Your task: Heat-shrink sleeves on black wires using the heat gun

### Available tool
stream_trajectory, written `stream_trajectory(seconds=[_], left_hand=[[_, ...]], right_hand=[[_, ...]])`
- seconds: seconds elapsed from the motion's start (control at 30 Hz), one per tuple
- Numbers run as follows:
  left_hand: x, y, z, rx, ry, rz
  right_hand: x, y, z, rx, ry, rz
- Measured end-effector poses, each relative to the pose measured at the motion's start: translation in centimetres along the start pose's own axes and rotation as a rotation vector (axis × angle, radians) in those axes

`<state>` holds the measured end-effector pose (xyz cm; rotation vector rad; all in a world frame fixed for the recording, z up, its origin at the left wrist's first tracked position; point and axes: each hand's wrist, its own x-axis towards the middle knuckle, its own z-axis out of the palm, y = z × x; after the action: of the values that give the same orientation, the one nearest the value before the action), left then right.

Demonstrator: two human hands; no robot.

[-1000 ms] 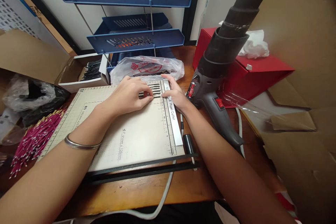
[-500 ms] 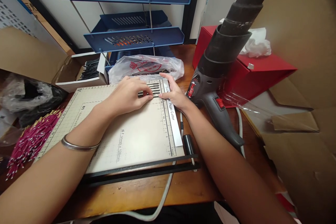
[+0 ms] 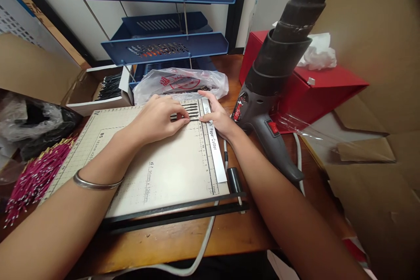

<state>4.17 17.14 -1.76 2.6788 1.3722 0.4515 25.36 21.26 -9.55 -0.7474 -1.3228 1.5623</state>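
Observation:
A beige paper cutter [image 3: 164, 170] with a printed grid lies on the wooden desk. Several thin black tubes [image 3: 192, 112] lie side by side at its far right corner, against the white blade guard [image 3: 215, 148]. My left hand [image 3: 157, 118] rests on the board with curled fingers pressing down on the tubes' left ends. My right hand [image 3: 216, 116] lies on the guard, its fingertips touching the tubes' right ends. A metal bangle [image 3: 93, 183] circles my left wrist.
A grey heat gun [image 3: 269, 96] stands right of the cutter, before a red box [image 3: 315, 87]. Behind the board are a plastic bag [image 3: 180, 82], a blue tray rack [image 3: 164, 43] and a box of black tubes [image 3: 110, 86]. Magenta wires [image 3: 36, 175] lie left. Cardboard fills the right.
Both hands stay on the black tubes with only small finger shifts. The view has drifted slightly, so everything sits a little to the left and higher.

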Motion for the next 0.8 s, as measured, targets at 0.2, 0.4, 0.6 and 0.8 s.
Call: stream_trajectory(seconds=[0.2, 0.4, 0.6, 0.8], left_hand=[[0.05, -0.07, 0.01, 0.019, 0.004, 0.006], [0.14, -0.1, 0.01, 0.018, 0.004, 0.013], [0.2, -0.01, -0.05, 0.02, 0.001, 0.004], [0.11, -0.1, 0.14, 0.011, 0.026, 0.008]], right_hand=[[-0.11, -0.3, 0.01, -0.017, -0.01, -0.011], [-0.1, -0.49, 0.1, -0.077, 0.003, -0.031], [-0.15, -0.62, 0.12, -0.055, 0.0, -0.014], [-0.18, -0.48, -0.1, -0.094, 0.001, -0.024]])
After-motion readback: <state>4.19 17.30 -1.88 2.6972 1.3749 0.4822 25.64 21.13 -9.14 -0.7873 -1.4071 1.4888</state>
